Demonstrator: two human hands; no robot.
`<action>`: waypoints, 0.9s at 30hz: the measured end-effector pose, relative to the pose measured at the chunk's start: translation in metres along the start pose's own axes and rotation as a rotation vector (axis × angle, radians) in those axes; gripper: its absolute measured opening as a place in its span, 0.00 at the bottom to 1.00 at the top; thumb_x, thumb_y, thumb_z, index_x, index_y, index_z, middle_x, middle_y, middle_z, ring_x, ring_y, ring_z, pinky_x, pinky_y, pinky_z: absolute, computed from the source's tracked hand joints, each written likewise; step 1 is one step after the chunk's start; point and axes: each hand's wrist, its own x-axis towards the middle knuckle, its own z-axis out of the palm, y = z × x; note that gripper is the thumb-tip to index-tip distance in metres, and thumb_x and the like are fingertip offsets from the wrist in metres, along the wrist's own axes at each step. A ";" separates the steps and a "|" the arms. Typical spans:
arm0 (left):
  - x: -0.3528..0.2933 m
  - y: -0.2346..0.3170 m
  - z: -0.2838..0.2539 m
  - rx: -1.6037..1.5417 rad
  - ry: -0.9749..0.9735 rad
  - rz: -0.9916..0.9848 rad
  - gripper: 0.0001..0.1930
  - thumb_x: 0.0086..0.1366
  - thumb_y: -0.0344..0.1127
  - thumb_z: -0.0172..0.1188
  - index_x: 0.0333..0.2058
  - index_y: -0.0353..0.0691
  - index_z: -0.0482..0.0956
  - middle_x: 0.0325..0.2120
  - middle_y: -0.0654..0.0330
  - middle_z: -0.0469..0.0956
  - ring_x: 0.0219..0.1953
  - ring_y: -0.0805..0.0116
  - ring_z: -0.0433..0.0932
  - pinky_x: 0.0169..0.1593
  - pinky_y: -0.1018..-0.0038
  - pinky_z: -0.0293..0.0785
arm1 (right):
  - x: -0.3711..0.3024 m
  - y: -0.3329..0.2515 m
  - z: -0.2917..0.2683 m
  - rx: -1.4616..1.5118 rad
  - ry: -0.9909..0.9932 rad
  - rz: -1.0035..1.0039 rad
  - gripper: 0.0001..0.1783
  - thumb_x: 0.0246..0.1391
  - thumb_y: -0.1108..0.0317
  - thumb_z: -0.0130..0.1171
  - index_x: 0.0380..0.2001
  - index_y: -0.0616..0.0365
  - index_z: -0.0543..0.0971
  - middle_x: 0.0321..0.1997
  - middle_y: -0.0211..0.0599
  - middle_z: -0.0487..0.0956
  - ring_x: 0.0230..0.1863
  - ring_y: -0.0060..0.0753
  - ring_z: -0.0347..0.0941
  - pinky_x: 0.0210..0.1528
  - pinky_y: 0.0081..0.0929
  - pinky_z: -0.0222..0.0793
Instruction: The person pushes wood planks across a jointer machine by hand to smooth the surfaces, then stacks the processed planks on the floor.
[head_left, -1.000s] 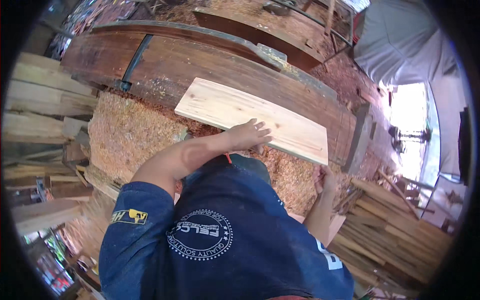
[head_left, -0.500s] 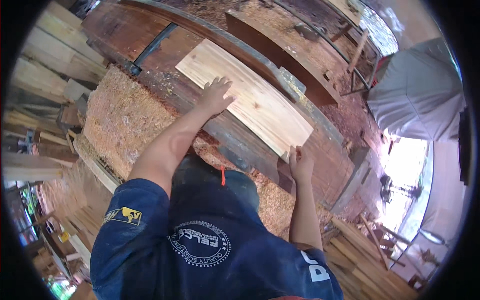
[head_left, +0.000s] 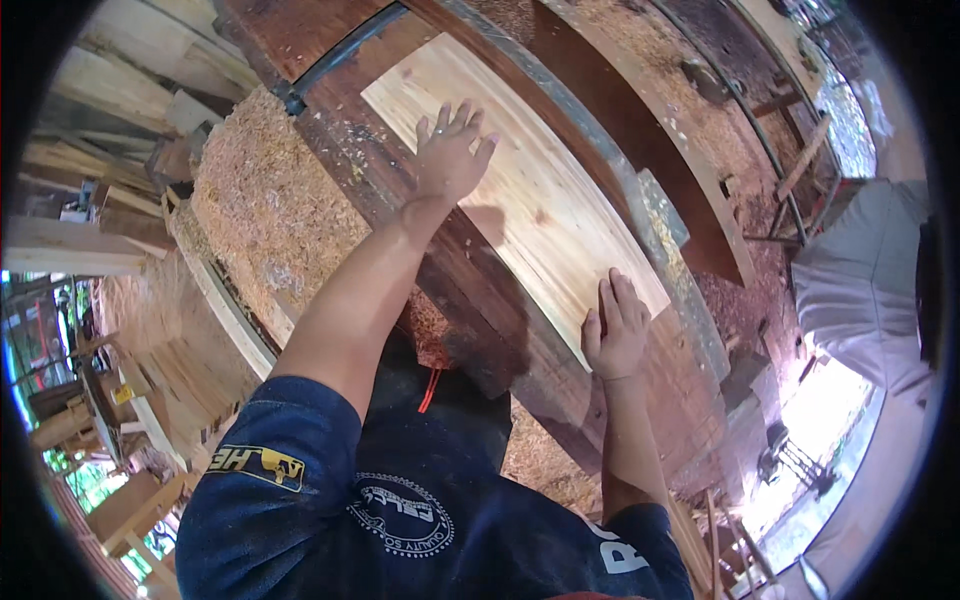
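A pale wooden board [head_left: 540,215] lies flat on a long reddish-brown wooden bed [head_left: 480,290], along a raised rail [head_left: 560,115] on its far side. My left hand [head_left: 455,160] rests on the board's near side toward its left end, palm down and fingers spread. At the right end of the board is my right hand [head_left: 620,335], its fingers stretched flat on the surface and the thumb apart near the edge. Neither hand is wrapped around anything. Beyond the board's left end, a dark metal bar [head_left: 345,50] crosses the bed.
A large heap of wood shavings [head_left: 265,200] lies left of the bed. Stacked planks [head_left: 120,90] stand at the far left. Behind the rail is a long brown plank [head_left: 620,130]. A grey cloth-covered thing [head_left: 865,280] is at the right.
My right hand has moved from the board's near right corner onto its top. My left hand has spread farther over the board. The view has shifted and turned.
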 end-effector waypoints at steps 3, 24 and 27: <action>0.024 -0.023 -0.006 0.003 0.005 -0.010 0.30 0.75 0.57 0.49 0.67 0.47 0.73 0.72 0.56 0.63 0.75 0.50 0.57 0.76 0.45 0.44 | 0.030 -0.014 0.015 -0.050 0.006 -0.058 0.26 0.56 0.66 0.58 0.58 0.63 0.79 0.69 0.50 0.74 0.69 0.56 0.70 0.66 0.46 0.62; 0.095 -0.123 -0.007 0.101 -0.018 -0.085 0.30 0.76 0.62 0.43 0.69 0.55 0.70 0.74 0.65 0.60 0.77 0.60 0.53 0.78 0.51 0.42 | 0.131 -0.057 0.075 -0.007 0.024 -0.119 0.26 0.60 0.62 0.55 0.58 0.66 0.79 0.67 0.56 0.75 0.67 0.62 0.71 0.67 0.49 0.62; 0.096 -0.128 -0.005 0.092 0.014 -0.062 0.30 0.76 0.60 0.43 0.68 0.53 0.71 0.73 0.63 0.63 0.76 0.59 0.56 0.77 0.49 0.44 | 0.133 -0.060 0.081 0.025 0.036 -0.133 0.26 0.62 0.62 0.54 0.58 0.66 0.79 0.67 0.56 0.75 0.67 0.63 0.71 0.68 0.48 0.61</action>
